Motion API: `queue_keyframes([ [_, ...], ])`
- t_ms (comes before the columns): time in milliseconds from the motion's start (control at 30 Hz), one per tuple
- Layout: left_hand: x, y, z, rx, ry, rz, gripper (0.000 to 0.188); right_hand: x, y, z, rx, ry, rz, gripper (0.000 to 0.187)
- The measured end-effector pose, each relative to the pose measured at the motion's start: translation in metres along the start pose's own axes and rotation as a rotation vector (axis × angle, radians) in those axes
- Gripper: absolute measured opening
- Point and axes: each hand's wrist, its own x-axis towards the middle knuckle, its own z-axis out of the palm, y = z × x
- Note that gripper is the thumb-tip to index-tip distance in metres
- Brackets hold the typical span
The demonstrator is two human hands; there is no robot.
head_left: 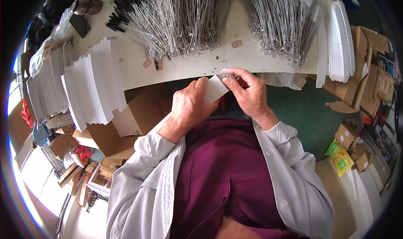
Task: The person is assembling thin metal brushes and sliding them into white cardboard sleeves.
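Note:
In front of my chest, my left hand (191, 102) is wrapped round a narrow white carton (215, 89), which slants up to the right. My right hand (249, 90) is closed at the carton's upper end, thumb and fingers pinching the looped wire ends (228, 76) of some brushes there. How many it pinches, and how far they reach inside the carton, is hidden. Past my hands, a large heap of wire-handled brushes (178, 25) with looped ends lies on the white table (235, 61). A second heap of brushes (281, 25) lies to its right.
Flat white cartons stand in rows at the left (94, 84) and in a stack at the right (340, 42). Below the table's left edge is an open cardboard box (140, 111). A metal cup (87, 6) sits far left; torn cardboard (361, 67) leans at the right.

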Motion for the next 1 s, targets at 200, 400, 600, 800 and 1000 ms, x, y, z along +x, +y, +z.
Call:
queue_keyframes([
  [200,-0.002,0.000,0.006,-0.068,0.043,0.008,0.051,-0.008,0.004,0.012,-0.280,0.088,-0.282,0.020],
  [400,-0.004,0.001,0.010,-0.059,0.019,-0.050,0.049,-0.018,0.008,0.011,-0.209,-0.061,-0.200,0.035],
  [600,-0.001,-0.001,0.007,-0.127,0.053,-0.016,0.057,-0.023,-0.001,0.007,0.035,0.058,-0.008,0.033],
  [800,-0.008,-0.002,0.018,-0.163,0.038,-0.004,0.066,-0.017,0.004,-0.008,-0.002,-0.292,0.059,0.034],
  [1000,-0.005,0.006,0.019,-0.231,0.096,0.038,0.077,-0.011,0.002,-0.020,0.146,-0.449,0.238,0.036],
])
